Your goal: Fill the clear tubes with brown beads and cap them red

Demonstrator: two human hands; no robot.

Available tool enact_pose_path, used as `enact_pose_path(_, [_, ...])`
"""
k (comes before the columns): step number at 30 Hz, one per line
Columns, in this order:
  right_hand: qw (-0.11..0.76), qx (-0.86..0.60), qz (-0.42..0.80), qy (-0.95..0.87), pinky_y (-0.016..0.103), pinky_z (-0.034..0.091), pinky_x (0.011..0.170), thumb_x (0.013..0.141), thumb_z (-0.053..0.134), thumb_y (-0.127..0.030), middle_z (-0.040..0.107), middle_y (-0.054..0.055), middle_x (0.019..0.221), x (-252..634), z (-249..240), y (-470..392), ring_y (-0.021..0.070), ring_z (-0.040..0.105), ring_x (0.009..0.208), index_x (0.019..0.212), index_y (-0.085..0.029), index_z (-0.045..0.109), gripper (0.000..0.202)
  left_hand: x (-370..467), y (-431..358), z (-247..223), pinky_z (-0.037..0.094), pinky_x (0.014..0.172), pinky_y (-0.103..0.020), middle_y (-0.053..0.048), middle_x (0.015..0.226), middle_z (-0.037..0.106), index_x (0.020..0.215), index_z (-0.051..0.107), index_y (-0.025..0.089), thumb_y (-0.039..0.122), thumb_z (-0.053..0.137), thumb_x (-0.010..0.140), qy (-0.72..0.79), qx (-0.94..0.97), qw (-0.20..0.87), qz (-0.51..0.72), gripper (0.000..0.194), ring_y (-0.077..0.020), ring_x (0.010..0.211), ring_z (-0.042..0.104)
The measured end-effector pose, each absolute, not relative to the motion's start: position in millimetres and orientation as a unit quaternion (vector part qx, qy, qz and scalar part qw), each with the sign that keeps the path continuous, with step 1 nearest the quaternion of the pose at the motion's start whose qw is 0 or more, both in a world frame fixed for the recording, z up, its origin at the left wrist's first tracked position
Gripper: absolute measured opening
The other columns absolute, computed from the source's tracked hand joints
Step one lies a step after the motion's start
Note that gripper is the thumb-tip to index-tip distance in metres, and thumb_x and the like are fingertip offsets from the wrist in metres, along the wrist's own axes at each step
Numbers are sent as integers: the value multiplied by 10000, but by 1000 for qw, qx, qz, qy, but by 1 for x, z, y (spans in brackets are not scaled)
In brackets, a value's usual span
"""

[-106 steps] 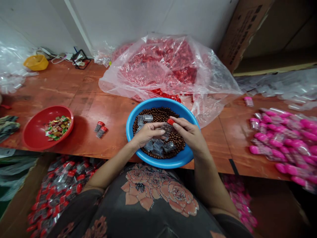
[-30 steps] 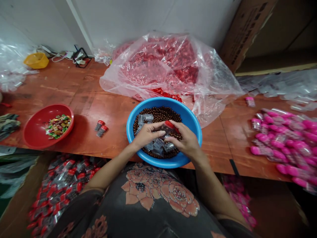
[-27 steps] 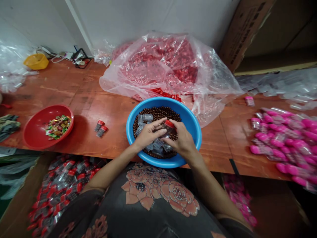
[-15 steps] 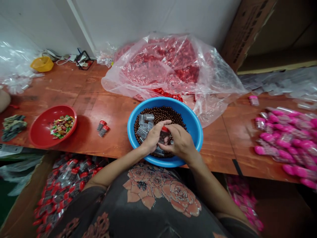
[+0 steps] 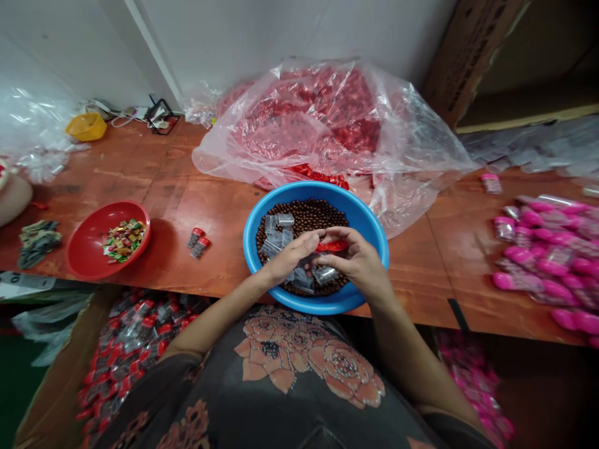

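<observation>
Both hands are over a blue basin (image 5: 377,234) holding brown beads (image 5: 309,215) and several clear plastic jars (image 5: 276,242). My right hand (image 5: 365,265) pinches a red lid (image 5: 333,246) between thumb and fingers, on its left side. My left hand (image 5: 290,257) is close beside it, its fingers curled inward; what it holds, if anything, is hidden behind the hand. A clear jar (image 5: 324,274) lies on the beads just under my right thumb.
Behind the basin spreads a clear bag (image 5: 299,125) of red lids. On the left are two red-capped jars (image 5: 197,242), a red bowl (image 5: 77,252) with wrapped sweets, and a cloth (image 5: 40,243). Pink-capped jars (image 5: 552,249) are piled right. Red-capped jars (image 5: 126,355) fill a box below.
The red lid has shifted right with my right hand, away from my left hand. The two hands are slightly further apart, and the view has turned slightly left.
</observation>
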State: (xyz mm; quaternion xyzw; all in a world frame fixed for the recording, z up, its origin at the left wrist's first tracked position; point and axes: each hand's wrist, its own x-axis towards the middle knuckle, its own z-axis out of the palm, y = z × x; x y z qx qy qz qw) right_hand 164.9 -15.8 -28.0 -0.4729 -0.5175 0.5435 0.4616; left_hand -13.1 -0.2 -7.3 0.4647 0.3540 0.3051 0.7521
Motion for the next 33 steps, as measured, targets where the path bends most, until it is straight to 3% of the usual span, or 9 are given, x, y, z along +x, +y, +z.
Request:
enact_pose_path(4, [509, -453, 478, -555, 440, 517, 1051, 633, 883, -395, 578, 58, 1361, 156, -32, -24, 245, 597, 1222, 1353, -328, 469, 833, -13, 1, -11, 533, 906, -406, -121, 1110, 668, 1360, 574, 184, 577, 473, 934, 362, 541, 701, 291, 589, -238, 1006, 628])
enact_pose_path(8, [472, -434, 363, -676, 518, 422, 1146, 694, 846, -377, 462, 88, 1505, 148, -35, -30, 291, 466, 1378, 1511, -332, 286, 992, -11, -1, -17, 218, 1234, -435, -110, 1513, 472, 1419, 522, 184, 542, 414, 973, 398, 561, 659, 303, 583, -264, 1443, 363])
enact_pose_path(14, [398, -458, 175, -775, 577, 472, 1060, 813, 729, -303, 544, 145, 1397, 144, -34, -28, 326, 528, 1291, 1502, -252, 309, 808, -6, -4, -23, 256, 1219, -394, -82, 1478, 516, 1327, 595, 225, 449, 541, 938, 437, 485, 646, 396, 453, -231, 1461, 345])
enact_pose_path(18, [400, -479, 172, -762, 540, 523, 971, 819, 719, -370, 587, 143, 1303, 144, -35, -30, 314, 594, 1175, 1454, -240, 350, 746, -4, 1, -18, 544, 885, -335, -99, 1082, 707, 1164, 667, 170, 509, 567, 919, 413, 370, 730, 400, 430, -189, 981, 665])
enact_pose_path(21, [383, -473, 140, -781, 526, 523, 927, 795, 734, -449, 600, 146, 1242, 145, -33, -31, 316, 590, 1119, 1408, -220, 376, 745, -1, 2, -14, 547, 625, -284, -68, 850, 701, 1210, 639, 149, 539, 585, 900, 396, 350, 765, 367, 500, -134, 644, 631])
enact_pose_path(24, [322, -481, 68, -813, 518, 506, 898, 796, 715, -487, 602, 183, 1208, 149, -30, -30, 341, 570, 1094, 1352, -156, 413, 714, 3, -3, -14, 496, 507, -259, -43, 803, 696, 1374, 539, 187, 508, 588, 904, 437, 376, 722, 383, 572, -113, 525, 576])
enact_pose_path(26, [290, -485, 18, -825, 503, 499, 864, 809, 683, -495, 612, 201, 1173, 151, -29, -29, 352, 568, 1063, 1288, -123, 458, 647, 5, -6, -16, 532, 586, -278, -51, 881, 717, 1410, 513, 201, 476, 597, 907, 470, 403, 669, 412, 578, -128, 614, 615])
enact_pose_path(30, [287, -481, -30, -828, 468, 483, 797, 785, 641, -541, 642, 173, 1057, 153, -31, -25, 331, 576, 963, 1155, -142, 523, 557, 5, -7, -20, 486, 1004, -354, -100, 1262, 665, 1271, 641, 179, 499, 525, 947, 466, 448, 616, 450, 470, -213, 1167, 603])
enact_pose_path(33, [283, -479, -41, -830, 449, 469, 777, 762, 625, -566, 646, 143, 999, 152, -33, -24, 310, 574, 914, 1115, -172, 537, 536, 4, -4, -21, 433, 1075, -396, -121, 1259, 668, 1171, 693, 155, 545, 456, 964, 436, 442, 666, 414, 501, -244, 1252, 563])
